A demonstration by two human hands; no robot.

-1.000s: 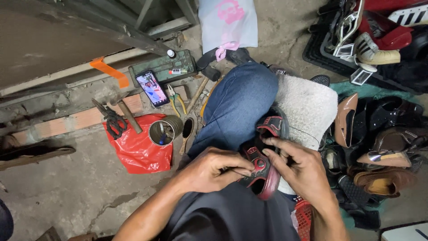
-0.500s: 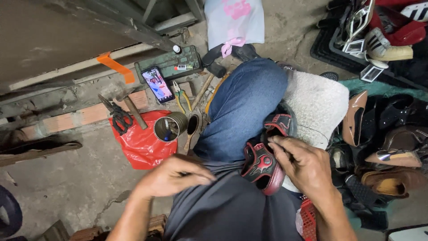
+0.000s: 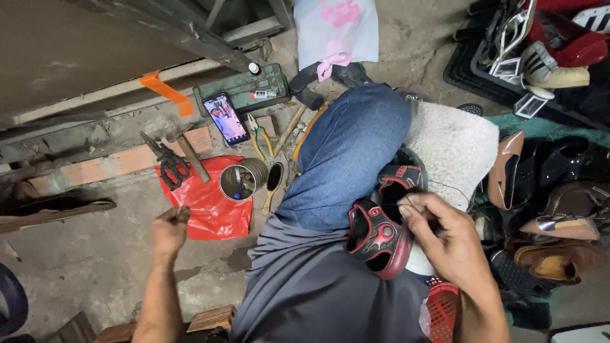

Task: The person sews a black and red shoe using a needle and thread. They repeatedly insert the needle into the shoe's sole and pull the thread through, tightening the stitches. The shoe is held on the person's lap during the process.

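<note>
Red and black sandal (image 3: 381, 232) held on the lap

The right hand (image 3: 445, 244) grasped the sandal beside the blue-jeaned knee (image 3: 346, 155); the left hand (image 3: 168, 232), well apart, was clenched on a thin tool near the red bag (image 3: 213, 209) and tin can (image 3: 238, 182).

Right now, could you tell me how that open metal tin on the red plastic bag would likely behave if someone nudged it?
The metal tin stands upright on a crinkled red plastic bag, so it would probably slide or wobble rather than stay put. It is round, so once tipped it may well roll. Something small sits inside, so it is probably light and could spill.
</note>
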